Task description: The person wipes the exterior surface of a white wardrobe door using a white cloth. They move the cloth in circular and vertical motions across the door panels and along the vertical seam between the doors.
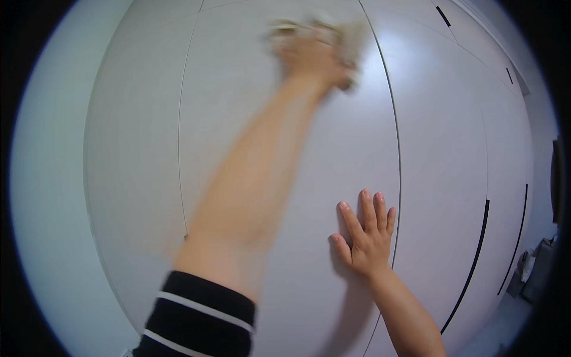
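Wiping calls for even pressure: left hand (312, 56) grasps the cloth (351, 41) under blurred fingers; right hand (370, 245), fingers spread and empty below them, touches the door (342, 143)

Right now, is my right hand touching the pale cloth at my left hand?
Apart. The head view shows the right hand lower down, with bare cabinet door between it and the blurred cloth.

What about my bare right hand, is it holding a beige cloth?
No, your right hand lies open, fingers spread, against the pale flat cabinet door; the beige cloth is at your left hand.
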### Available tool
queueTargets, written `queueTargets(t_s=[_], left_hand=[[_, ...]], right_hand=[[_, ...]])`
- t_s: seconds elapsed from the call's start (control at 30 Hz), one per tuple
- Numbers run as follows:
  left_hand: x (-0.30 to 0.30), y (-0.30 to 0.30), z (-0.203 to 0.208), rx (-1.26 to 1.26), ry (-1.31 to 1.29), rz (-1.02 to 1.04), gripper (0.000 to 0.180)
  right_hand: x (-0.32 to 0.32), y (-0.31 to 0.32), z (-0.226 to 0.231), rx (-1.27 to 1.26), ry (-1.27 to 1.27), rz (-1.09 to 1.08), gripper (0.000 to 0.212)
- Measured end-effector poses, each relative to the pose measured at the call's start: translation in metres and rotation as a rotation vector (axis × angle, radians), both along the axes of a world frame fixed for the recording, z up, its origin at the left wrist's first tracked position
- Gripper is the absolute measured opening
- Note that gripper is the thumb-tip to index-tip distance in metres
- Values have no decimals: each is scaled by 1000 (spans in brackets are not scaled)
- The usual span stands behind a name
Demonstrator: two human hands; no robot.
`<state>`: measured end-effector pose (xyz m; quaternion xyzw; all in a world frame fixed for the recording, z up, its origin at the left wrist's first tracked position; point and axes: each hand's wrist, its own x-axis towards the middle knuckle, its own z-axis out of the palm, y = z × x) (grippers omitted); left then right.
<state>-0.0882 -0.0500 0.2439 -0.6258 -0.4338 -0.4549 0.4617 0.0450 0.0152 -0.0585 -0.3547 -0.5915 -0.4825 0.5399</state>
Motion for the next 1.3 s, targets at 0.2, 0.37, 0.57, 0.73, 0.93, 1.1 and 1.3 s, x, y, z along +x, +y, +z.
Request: queueTargets(t_s=[0.2, 0.37, 0.57, 0.73, 0.93, 1.1, 1.3], left_hand=[[49, 71, -40, 202, 882, -261, 72], [-67, 58, 46, 384, 434, 20, 68], [-328, 19, 33, 384, -983, 363, 91], [-395, 9, 11, 334, -1346, 285, 97], [-237, 22, 94, 290, -998, 282, 83], [-25, 42, 150, 161, -395, 67, 81], [139, 67, 37, 184, 529, -60, 65]], right_hand=[[-19, 7, 1, 16, -18, 72, 52], [-8, 6, 0, -27, -6, 53, 51], [-11, 3, 4, -17, -11, 27, 52], [-10, 3, 1, -44, -12, 22, 52], [-10, 1, 5, -77, -34, 66, 52], [-7, 2, 5, -18, -44, 109, 53], [-8, -10, 7, -31, -18, 105, 52]])
